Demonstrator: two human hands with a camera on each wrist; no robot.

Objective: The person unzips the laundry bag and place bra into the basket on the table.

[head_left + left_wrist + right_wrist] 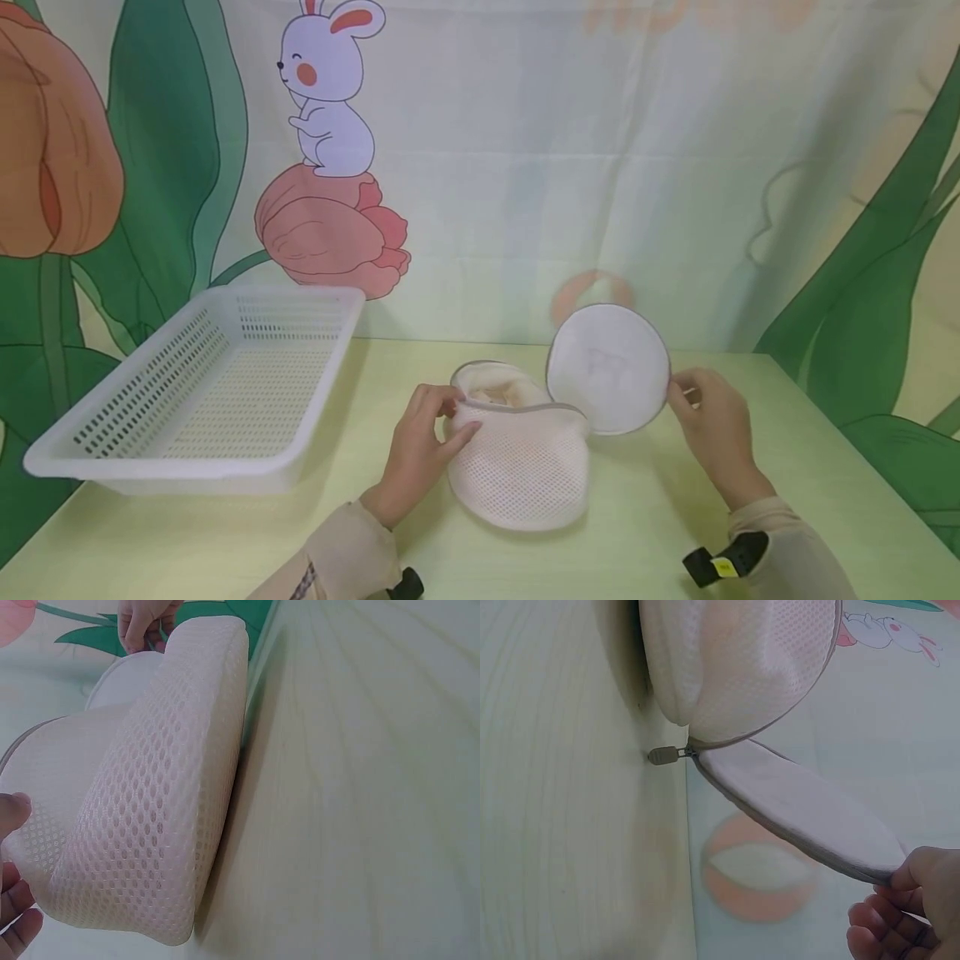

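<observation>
A cream mesh laundry bag [522,475] stands on the table with its zip undone and its mouth facing up. My left hand [423,442] grips the bag's left rim, thumb on the mesh front and fingers at the opening. On the right, the bag's round white lid [609,371] is swung out, still joined to the bag. My right hand [712,429] pinches the lid's grey-edged far side between thumb and fingers. A zip pull [664,755] hangs at the joint in the right wrist view. Some cream fabric [498,393] shows inside the mouth; what it is cannot be told.
A white plastic basket [300,446] with slotted walls stands on the left of the pale yellow table [637,542]. Behind the table hangs a printed cloth [480,208] with a rabbit and tulips. Each wrist wears a black strap, the right one [727,560] plainly visible.
</observation>
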